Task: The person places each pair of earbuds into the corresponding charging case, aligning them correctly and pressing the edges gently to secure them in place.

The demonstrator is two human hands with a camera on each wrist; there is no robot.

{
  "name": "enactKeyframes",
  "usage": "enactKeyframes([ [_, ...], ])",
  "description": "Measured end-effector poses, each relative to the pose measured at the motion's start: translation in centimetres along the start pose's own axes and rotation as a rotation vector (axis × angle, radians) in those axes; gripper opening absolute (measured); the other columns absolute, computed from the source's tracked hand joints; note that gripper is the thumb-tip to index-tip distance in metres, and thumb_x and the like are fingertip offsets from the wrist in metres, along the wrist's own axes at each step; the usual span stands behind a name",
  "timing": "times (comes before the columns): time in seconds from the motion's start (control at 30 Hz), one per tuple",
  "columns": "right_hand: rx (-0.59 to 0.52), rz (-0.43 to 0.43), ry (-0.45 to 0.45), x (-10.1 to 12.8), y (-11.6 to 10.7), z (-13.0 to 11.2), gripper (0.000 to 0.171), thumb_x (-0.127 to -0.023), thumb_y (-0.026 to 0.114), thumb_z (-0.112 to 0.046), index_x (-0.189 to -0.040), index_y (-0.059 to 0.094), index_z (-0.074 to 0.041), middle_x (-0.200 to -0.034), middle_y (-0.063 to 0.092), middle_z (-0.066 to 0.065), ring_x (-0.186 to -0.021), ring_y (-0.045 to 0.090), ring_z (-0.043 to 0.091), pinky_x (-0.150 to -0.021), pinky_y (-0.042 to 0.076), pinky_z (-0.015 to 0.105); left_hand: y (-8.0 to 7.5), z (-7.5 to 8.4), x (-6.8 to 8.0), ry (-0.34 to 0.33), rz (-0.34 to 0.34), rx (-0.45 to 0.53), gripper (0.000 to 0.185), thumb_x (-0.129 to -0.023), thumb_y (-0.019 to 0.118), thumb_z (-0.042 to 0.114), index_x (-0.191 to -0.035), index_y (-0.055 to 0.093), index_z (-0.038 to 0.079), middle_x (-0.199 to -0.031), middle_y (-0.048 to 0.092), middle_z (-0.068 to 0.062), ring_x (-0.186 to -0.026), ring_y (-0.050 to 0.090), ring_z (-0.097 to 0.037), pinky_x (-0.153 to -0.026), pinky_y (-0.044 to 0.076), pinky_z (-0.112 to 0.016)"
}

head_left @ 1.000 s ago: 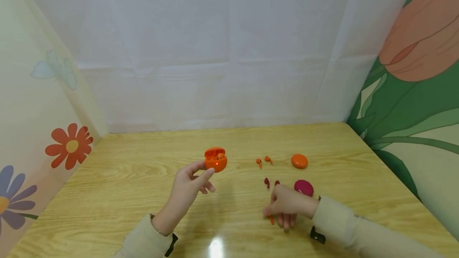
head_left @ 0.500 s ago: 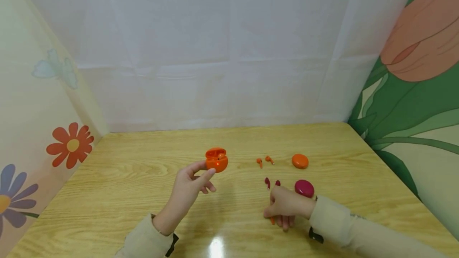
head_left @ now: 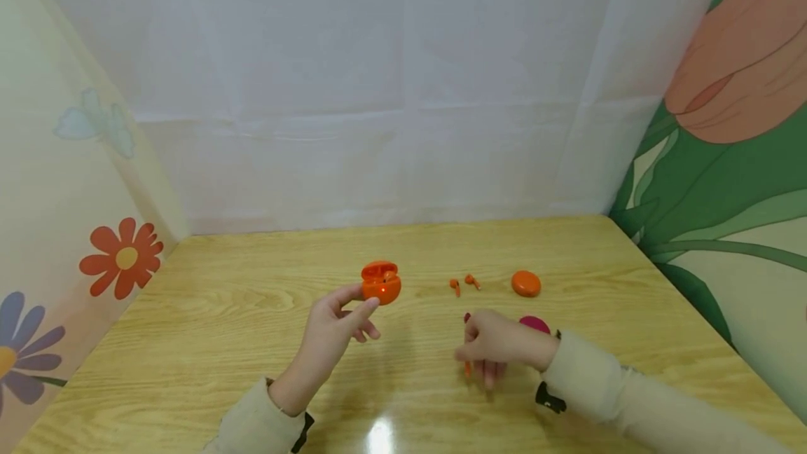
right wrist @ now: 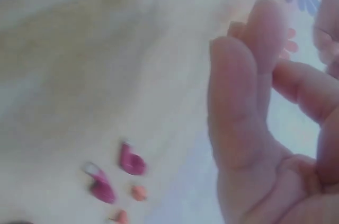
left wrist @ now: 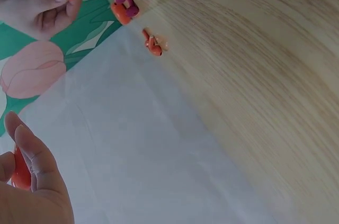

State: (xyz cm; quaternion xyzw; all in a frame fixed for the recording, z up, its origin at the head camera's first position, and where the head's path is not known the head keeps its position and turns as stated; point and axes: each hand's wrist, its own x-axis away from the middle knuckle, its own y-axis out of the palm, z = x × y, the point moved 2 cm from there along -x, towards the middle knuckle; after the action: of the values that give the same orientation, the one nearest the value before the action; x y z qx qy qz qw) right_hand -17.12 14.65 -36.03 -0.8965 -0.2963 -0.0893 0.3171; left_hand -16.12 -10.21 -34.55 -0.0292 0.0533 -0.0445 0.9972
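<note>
A person sits at a wooden table with pale yellow grain and a glossy finish, walled in by white cloth and flower-printed panels. The left hand is raised above the table and pinches an open orange earbud case between thumb and forefinger; the case is smooth, rounded plastic with its lid tipped up, and a small light glows on its front. The head view shows the case whole, while the left wrist view shows only a sliver of orange behind the fingers. The right hand hovers low over the table with its fingers curled, pinching one slim orange earbud by its stem; the left wrist view shows that earbud held at the fingertips. The right wrist view is blurred and shows mostly the palm and fingers. On the table lie two loose orange earbuds, side by side. A closed orange case, a smooth oval, sits to their right. Nearer the person, a closed magenta case is partly hidden behind the right hand. Two magenta earbuds show in the right wrist view; the head view shows only one.
</note>
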Motion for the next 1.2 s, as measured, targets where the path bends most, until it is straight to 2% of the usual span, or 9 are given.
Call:
enactKeyframes([
  [0.1, 0.001, 0.012, -0.044, 0.2, -0.5, -0.9, 0.027, -0.092, 0.067, -0.012, -0.068, 0.058, -0.002, -0.055, 0.063, 0.007, -0.040, 0.056, 0.009, -0.044, 0.052, 0.030, 0.0, -0.1, 0.0, 0.001, -0.003, 0.002, 0.033, -0.093, 0.066, 0.007, -0.121, 0.061, -0.008, -0.110, 0.067, -0.017, -0.055, 0.064, -0.017, -0.054, 0.051, -0.024],
  [0.3, 0.026, 0.045, -0.082, 0.4, -1.3, -2.5, 0.028, -0.092, 0.067, -0.013, -0.068, 0.060, -0.001, -0.053, 0.061, 0.006, -0.040, 0.056, 0.009, -0.044, 0.052, 0.030, 0.1, -0.2, 0.2, -0.001, -0.008, 0.006, 0.033, -0.093, 0.065, 0.006, -0.122, 0.061, -0.009, -0.111, 0.067, -0.017, -0.055, 0.063, -0.016, -0.054, 0.051, -0.024],
  [0.63, 0.040, 0.043, -0.067, 0.6, -1.9, -3.7, 0.028, -0.092, 0.068, -0.016, -0.067, 0.063, -0.003, -0.055, 0.062, 0.006, -0.042, 0.057, 0.011, -0.046, 0.053, 0.031, 0.1, -0.4, 0.2, -0.001, -0.009, 0.004, 0.033, -0.093, 0.065, 0.006, -0.122, 0.061, -0.009, -0.109, 0.067, -0.018, -0.055, 0.064, -0.016, -0.054, 0.051, -0.024],
  [0.97, 0.065, 0.046, -0.103, 0.4, -2.0, -4.7, 0.027, -0.092, 0.068, -0.016, -0.069, 0.064, -0.002, -0.056, 0.063, 0.006, -0.044, 0.059, 0.013, -0.046, 0.053, 0.031, 0.2, -0.5, 0.2, -0.012, -0.013, 0.011, 0.035, -0.093, 0.066, 0.009, -0.123, 0.061, -0.008, -0.110, 0.067, -0.017, -0.055, 0.064, -0.018, -0.054, 0.051, -0.024],
  [1.2, 0.028, 0.070, -0.109, 0.6, -2.5, -6.0, 0.026, -0.092, 0.067, -0.015, -0.072, 0.061, 0.000, -0.058, 0.062, 0.006, -0.044, 0.059, 0.013, -0.044, 0.050, 0.028, 0.3, -0.5, 0.1, -0.020, -0.016, 0.007, 0.035, -0.092, 0.067, 0.009, -0.123, 0.061, -0.008, -0.110, 0.067, -0.016, -0.055, 0.064, -0.018, -0.054, 0.051, -0.024],
])
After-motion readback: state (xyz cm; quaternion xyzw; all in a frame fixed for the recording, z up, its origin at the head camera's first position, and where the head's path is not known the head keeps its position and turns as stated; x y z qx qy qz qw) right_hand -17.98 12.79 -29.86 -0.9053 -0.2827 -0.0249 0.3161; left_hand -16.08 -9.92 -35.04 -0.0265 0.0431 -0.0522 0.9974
